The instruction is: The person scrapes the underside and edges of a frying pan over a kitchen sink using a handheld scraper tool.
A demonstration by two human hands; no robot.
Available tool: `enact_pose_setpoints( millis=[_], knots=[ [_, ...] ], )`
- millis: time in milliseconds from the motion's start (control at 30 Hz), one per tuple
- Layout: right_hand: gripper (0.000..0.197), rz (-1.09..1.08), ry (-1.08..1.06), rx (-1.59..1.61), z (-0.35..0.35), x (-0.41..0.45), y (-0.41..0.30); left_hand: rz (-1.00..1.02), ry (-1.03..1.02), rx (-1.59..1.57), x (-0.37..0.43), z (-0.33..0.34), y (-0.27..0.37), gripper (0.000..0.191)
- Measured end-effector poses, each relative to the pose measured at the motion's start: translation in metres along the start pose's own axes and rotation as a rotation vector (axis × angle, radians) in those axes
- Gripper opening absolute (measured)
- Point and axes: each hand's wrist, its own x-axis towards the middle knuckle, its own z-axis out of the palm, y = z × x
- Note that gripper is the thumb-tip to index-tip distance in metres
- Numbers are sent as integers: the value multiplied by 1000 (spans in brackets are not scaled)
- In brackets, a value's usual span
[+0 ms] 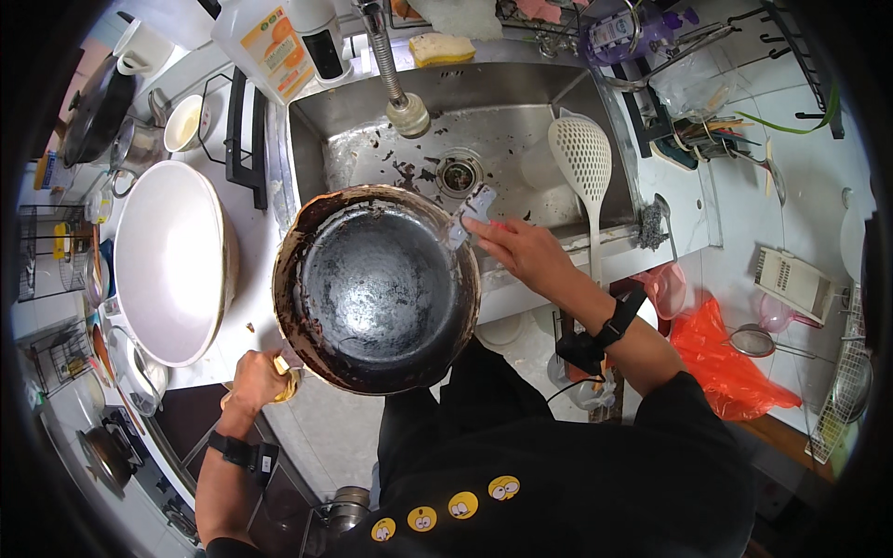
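My left hand (pixel 259 380) is closed around the pale handle of a deep, blackened pan (pixel 380 289), tilted at the near left edge of the sink. Dark crust clings to its rim and inner wall. In my right hand (pixel 520 251) is a flat grey scraper (pixel 471 215), held by its red part against or just beside the pan's right rim; whether they touch cannot be told. Beyond them lies the stainless steel sink (pixel 502 122), with dark flakes scattered round its drain strainer (pixel 459 176). A flexible faucet spout (pixel 407 115) hangs over the basin.
A large white bowl (pixel 171 265) stands left of the pan. A perforated ladle (pixel 582 160) leans over the sink's right side, near a steel wool pad (pixel 652 227). A yellow sponge (pixel 441 50) and a large bottle (pixel 268 52) sit behind the sink. A red plastic bag (pixel 725 363) lies at right.
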Motion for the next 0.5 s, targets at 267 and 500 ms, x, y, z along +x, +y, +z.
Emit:
enact_pose_setpoints(
  millis=[267,500],
  knots=[
    [38,-4,-10,20,4,3,-7,34,4,-2,1,3,-8,21],
    [39,-68,46,125,16,37,-13,49,-31,-4,3,-3,-7,20]
  ],
)
